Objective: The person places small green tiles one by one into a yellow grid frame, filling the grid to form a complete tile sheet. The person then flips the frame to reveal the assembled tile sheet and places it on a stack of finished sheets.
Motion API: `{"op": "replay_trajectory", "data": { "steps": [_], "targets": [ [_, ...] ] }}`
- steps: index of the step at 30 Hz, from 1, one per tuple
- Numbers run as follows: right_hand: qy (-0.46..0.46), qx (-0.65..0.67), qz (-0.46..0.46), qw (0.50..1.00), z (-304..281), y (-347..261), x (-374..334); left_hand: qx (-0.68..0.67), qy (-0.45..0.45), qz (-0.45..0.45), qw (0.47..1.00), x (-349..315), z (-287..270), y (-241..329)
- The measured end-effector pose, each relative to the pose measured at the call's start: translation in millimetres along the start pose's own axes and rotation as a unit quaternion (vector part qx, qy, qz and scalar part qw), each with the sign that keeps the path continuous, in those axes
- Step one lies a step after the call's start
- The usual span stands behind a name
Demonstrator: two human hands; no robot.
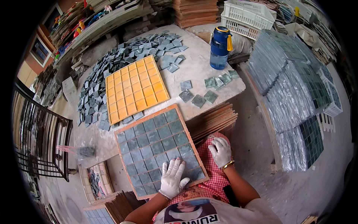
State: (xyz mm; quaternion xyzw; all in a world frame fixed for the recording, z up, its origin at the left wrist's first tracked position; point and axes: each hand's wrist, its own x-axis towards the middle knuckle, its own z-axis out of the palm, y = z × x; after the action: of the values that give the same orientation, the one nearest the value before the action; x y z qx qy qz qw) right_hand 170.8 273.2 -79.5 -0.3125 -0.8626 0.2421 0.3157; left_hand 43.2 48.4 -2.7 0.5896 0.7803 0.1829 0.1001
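A square orange-brown board (191, 141) rests at a tilt between my lap and the table's near edge. Rows of grey-green square tiles (159, 134) cover it in a grid. My left hand (172, 179), in a white glove with bare fingertips, lies with spread fingers on the tiles near the board's lower edge. On my knee, over red checked cloth, sits my gloved right hand (220, 151), its fingers bent loosely and nothing visible in them. Just beyond the board, a yellow grid tray (136, 89) with square compartments leans on loose tiles.
Loose tiles (97, 84) are heaped across the table (194, 48); several lie singly at its right. A blue bottle (219, 48) stands at the far right corner. Stacked boards (214, 121) sit below the near edge. Wrapped tile stacks (289, 93) stand right, white crates (246, 16) behind.
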Motion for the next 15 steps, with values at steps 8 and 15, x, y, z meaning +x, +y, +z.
{"op": "replay_trajectory", "data": {
  "steps": [8, 15],
  "targets": [
    [-0.019, -0.004, 0.005, 1.0, -4, -8, 9, -0.076, 0.022, 0.207, 0.975, -9, -22, 3],
    [-0.028, 0.012, 0.006, 1.0, -2, -10, 1, -0.118, 0.062, 0.209, 0.969, -24, -13, -9]
  ]
}}
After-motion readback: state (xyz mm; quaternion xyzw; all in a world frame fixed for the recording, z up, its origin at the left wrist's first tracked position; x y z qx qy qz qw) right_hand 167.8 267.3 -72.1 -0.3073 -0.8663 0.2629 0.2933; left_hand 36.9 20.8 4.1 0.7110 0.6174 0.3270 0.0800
